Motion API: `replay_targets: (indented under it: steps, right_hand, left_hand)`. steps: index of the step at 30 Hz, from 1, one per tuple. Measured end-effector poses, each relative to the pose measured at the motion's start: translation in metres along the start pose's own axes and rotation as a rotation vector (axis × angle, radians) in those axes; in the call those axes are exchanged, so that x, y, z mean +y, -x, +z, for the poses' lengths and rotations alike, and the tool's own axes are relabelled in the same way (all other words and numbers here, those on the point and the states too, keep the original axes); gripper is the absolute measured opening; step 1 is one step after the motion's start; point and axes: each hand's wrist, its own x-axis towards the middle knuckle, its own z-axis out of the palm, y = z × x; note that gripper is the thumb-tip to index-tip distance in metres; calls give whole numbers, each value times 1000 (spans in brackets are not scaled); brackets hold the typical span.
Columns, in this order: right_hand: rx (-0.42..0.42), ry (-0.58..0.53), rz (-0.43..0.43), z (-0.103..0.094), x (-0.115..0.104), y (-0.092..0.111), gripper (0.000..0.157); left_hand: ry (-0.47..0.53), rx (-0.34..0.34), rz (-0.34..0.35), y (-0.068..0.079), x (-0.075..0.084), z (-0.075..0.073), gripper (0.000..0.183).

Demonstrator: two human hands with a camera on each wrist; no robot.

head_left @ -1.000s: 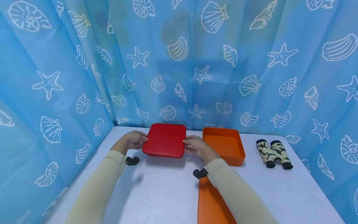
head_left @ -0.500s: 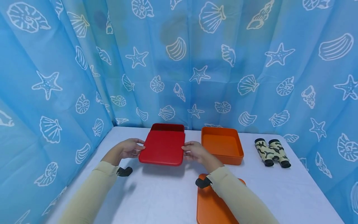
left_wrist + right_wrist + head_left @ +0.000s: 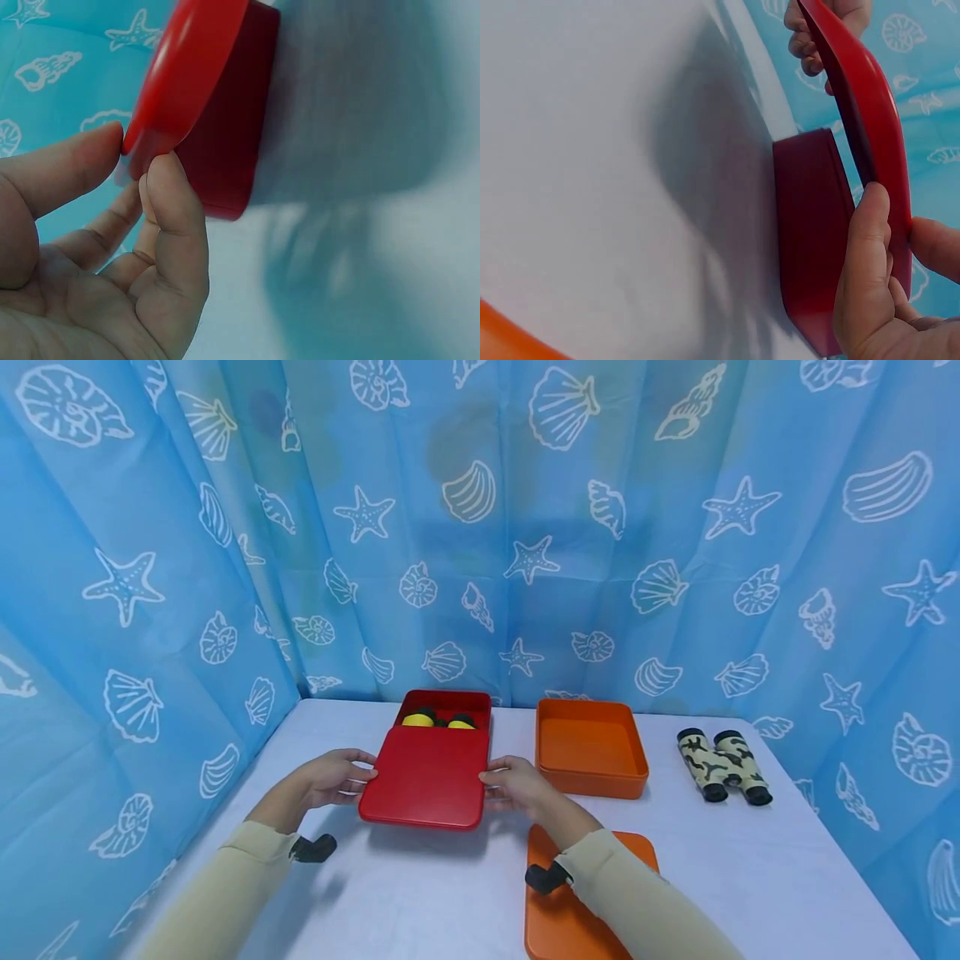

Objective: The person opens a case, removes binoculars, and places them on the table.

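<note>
A flat red lid with rounded corners is held level by its two sides in the head view. My left hand pinches its left edge between thumb and fingers, and my right hand pinches the right edge. Behind and partly under the lid stands a red box on the table. Inside its uncovered back part show the ends of black-and-yellow binoculars; the lid hides the rest. In the right wrist view the lid hangs above the box wall, a gap between them.
An uncovered orange box stands right of the red one. Its orange lid lies in front, partly beneath my right forearm. Camouflage-patterned binoculars rest farther right. A blue shell-print curtain borders the white table.
Both hands have drawn the red lid off the box toward me. The box's back part and the yellow-and-black binoculars in it have come into sight.
</note>
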Motion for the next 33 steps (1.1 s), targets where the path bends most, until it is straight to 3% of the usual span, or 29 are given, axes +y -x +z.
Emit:
replay_targets:
  steps: [20,27,33]
  right_hand:
    - [-50,26,-45,13,24,31,39]
    - [-59,59,-30,18,31,42,38]
    - [-66,95,-16,21,35,50,38]
  left_hand:
    - [-27,12,15,31,-26,4,68]
    - [-29,-18,12,38,-38,4,65]
    - [-54,1,21,45,-44,6,67]
